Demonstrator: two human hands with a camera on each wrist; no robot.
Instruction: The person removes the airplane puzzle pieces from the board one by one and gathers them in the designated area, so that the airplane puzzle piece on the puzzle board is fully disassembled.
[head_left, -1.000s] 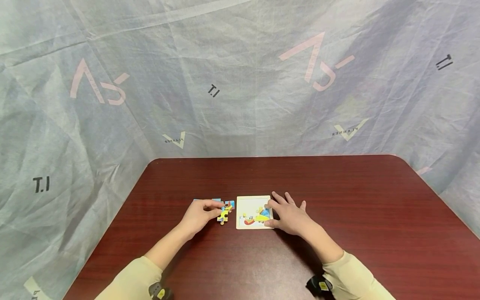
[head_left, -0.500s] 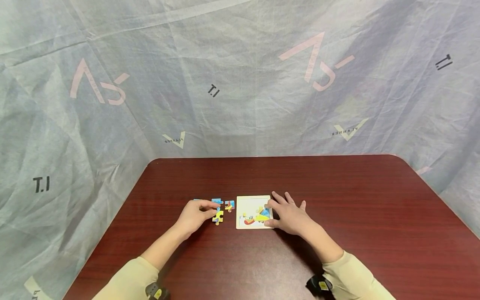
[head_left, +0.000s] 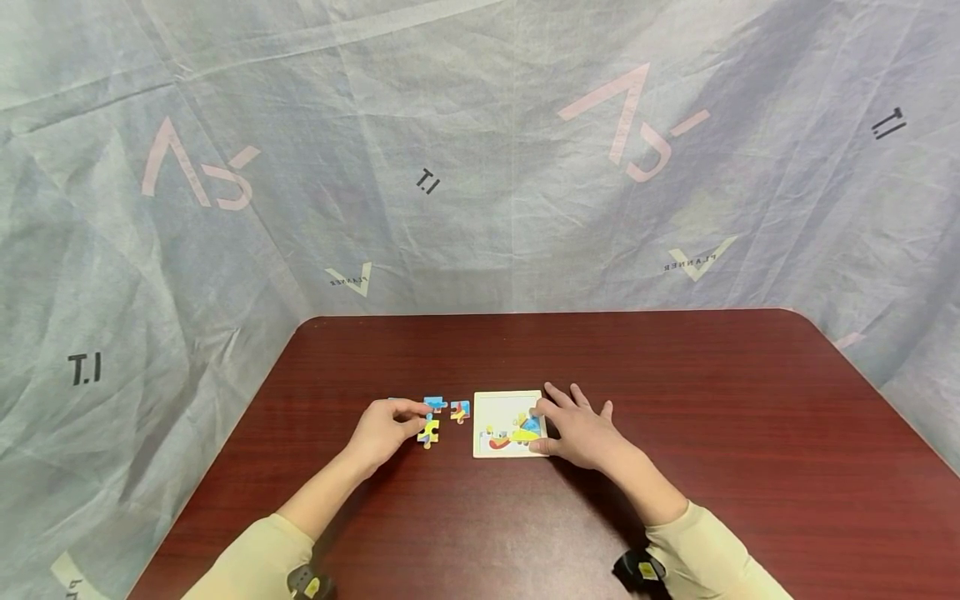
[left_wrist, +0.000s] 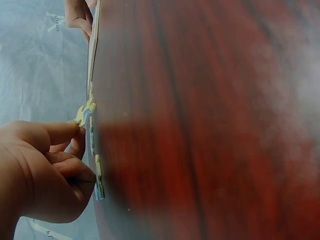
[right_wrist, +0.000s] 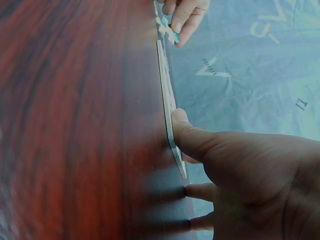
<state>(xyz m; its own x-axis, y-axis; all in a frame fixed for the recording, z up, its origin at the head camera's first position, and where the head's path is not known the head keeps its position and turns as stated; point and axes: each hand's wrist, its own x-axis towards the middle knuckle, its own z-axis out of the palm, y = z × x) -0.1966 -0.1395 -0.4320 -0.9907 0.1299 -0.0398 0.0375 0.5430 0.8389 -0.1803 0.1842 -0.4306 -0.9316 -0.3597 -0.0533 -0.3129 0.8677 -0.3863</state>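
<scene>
In the head view my left hand (head_left: 380, 433) pinches a yellow jigsaw piece (head_left: 428, 433) with blue edges between thumb and fingertips. The left wrist view shows that piece (left_wrist: 85, 114) tilted, raised above the table. My right hand (head_left: 582, 429) rests at the right side of a cream puzzle tray (head_left: 491, 410), thumb and index finger on it, the other fingers spread on the table. Within the tray, several coloured pieces (head_left: 528, 427) lie along the bottom and right; its upper left is bare.
Left of the tray lie a red, yellow and blue jigsaw piece (head_left: 460, 411) and a blue piece (head_left: 434, 404). Another blue piece (head_left: 393, 400) is mostly hidden behind my left hand. The dark red table (head_left: 510, 517) runs back to a grey cloth (head_left: 510, 208).
My left hand has moved left with the yellow jigsaw piece, away from the tray, uncovering the blue piece behind it. The right hand and tray have stayed in place.
</scene>
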